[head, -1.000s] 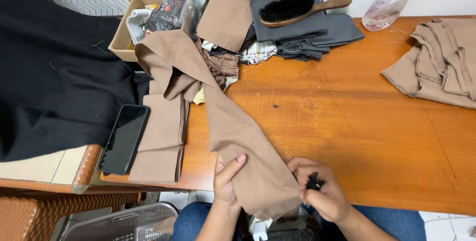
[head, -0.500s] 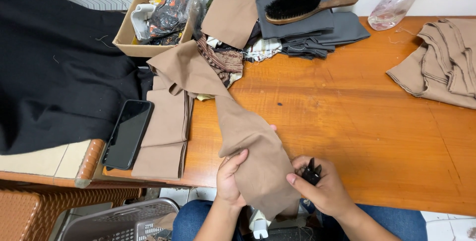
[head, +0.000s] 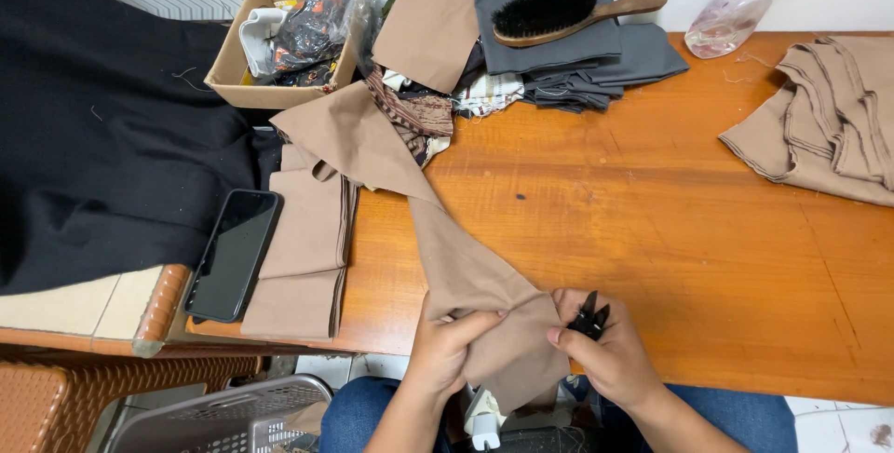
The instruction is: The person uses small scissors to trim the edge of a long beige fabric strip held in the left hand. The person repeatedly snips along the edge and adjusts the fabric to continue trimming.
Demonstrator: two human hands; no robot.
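Observation:
A long strip of tan fabric (head: 438, 229) lies diagonally across the orange wooden table (head: 652, 220), running from the back left to the front edge. My left hand (head: 447, 346) pinches the near end of the strip at the table's front edge. My right hand (head: 601, 351) holds the same end from the right and also grips small black thread snips (head: 589, 313), whose tips point up beside the cloth.
A black phone (head: 233, 253) lies on folded tan pieces (head: 307, 248) at the left. Black cloth (head: 102, 155) covers the far left. At the back stand a cardboard box (head: 279, 43), grey fabric with a wooden brush (head: 568, 11) and a clear bottle (head: 736, 6). Tan fabric (head: 829, 118) is piled at the right. A grey basket (head: 223, 420) sits below.
The tan strip has been drawn in and shifted under my hands. My left hand went from lying flat on it to pinching its end; my right hand came closer with the snips.

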